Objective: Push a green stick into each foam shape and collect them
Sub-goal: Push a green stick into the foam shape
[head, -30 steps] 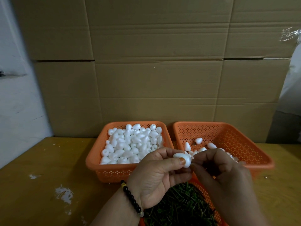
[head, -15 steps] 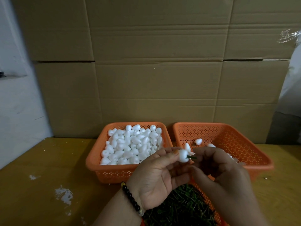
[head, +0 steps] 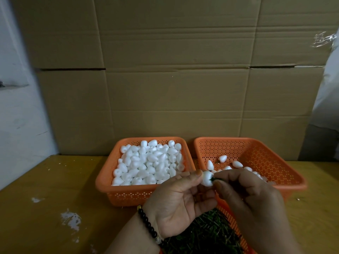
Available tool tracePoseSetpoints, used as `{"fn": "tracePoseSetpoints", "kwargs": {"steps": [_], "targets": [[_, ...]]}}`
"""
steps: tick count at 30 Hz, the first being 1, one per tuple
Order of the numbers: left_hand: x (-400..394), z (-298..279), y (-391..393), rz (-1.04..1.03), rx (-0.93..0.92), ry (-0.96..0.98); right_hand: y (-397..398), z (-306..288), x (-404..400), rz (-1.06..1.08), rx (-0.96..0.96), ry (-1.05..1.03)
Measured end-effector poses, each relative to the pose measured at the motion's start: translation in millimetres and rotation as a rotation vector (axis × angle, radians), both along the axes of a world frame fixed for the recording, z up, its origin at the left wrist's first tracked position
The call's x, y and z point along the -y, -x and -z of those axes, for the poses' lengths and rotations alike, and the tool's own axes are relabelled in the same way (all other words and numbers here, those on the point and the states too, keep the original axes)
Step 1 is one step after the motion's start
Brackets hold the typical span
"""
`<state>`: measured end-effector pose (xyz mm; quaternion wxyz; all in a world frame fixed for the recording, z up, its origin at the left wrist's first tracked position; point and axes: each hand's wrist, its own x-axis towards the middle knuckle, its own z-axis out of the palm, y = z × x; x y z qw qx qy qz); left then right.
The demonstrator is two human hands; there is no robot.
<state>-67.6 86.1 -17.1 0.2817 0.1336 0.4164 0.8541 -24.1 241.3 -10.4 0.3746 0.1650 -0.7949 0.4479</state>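
Observation:
My left hand (head: 176,200) pinches a white foam shape (head: 207,179) between thumb and fingertips. My right hand (head: 249,198) pinches a short green stick (head: 215,179) whose tip is in the shape's right side. Behind them on the left, an orange basket (head: 117,191) is filled with several plain white foam shapes (head: 148,165). The orange basket (head: 275,162) on the right holds several foam shapes (head: 222,158) near its front. A third orange basket (head: 231,222) below my hands holds a heap of green sticks (head: 205,233).
The baskets stand on a yellow-brown wooden table (head: 55,208) with white paint marks (head: 70,219) at the left. A wall of cardboard boxes (head: 174,79) rises right behind the baskets. A pale wall (head: 16,116) is at the left.
My hands have drifted slightly lower. The foam shape has been turned in my left fingers and the green stick in my right hand has come against its side and gone in.

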Motion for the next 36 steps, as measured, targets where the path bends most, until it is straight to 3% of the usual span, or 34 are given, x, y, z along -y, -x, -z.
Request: {"fn": "tracePoseSetpoints", "kwargs": {"steps": [8, 20, 26, 36], "targets": [[0.5, -0.3, 2.5, -0.028, 0.058, 0.001, 1.8, 3.3, 0.1, -0.025, 0.042, 0.043], [2.0, -5.1, 3.8, -0.001, 0.326, -0.312, 1.6, 4.7, 1.0, -0.056, 0.059, 0.015], [2.7, -6.8, 1.3, 0.027, 0.279, -0.398, 1.4, 3.6, 1.2, -0.05, 0.059, -0.006], [1.5, -1.3, 3.3, -0.017, 0.102, -0.334, -0.2, 2.3, 3.6, -0.084, 0.052, 0.003]]}}
